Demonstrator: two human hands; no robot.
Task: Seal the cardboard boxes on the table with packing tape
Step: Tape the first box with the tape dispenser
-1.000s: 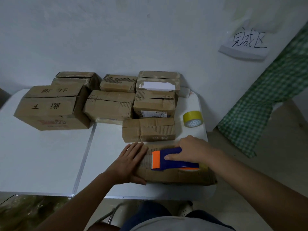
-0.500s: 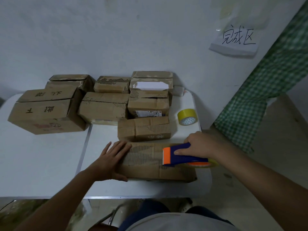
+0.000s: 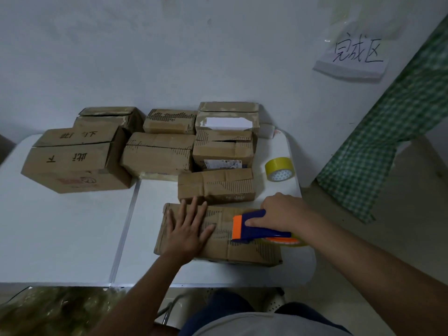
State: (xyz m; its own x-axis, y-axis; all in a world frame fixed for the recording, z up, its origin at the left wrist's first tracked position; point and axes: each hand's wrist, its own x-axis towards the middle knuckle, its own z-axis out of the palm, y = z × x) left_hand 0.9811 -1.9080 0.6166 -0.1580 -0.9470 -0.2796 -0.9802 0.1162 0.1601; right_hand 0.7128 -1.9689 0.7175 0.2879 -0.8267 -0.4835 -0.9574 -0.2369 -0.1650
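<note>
Eight boxes [image 3: 218,234]; left hand [image 3: 186,229] flat, right hand [image 3: 281,212] grasping one dispenser [image 3: 257,226].

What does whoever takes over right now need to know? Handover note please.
Left hand: flat, fingers spread, pressing the nearest box down on the white table.
Right hand: grips the blue-orange tape dispenser, which sits on that box's right half.
Done: none visibly finished; whether tape is laid on this box cannot be told.
Left: finish this seam, then the other boxes stacked behind. Spare yellow tape roll stands at the table's right edge.
</note>
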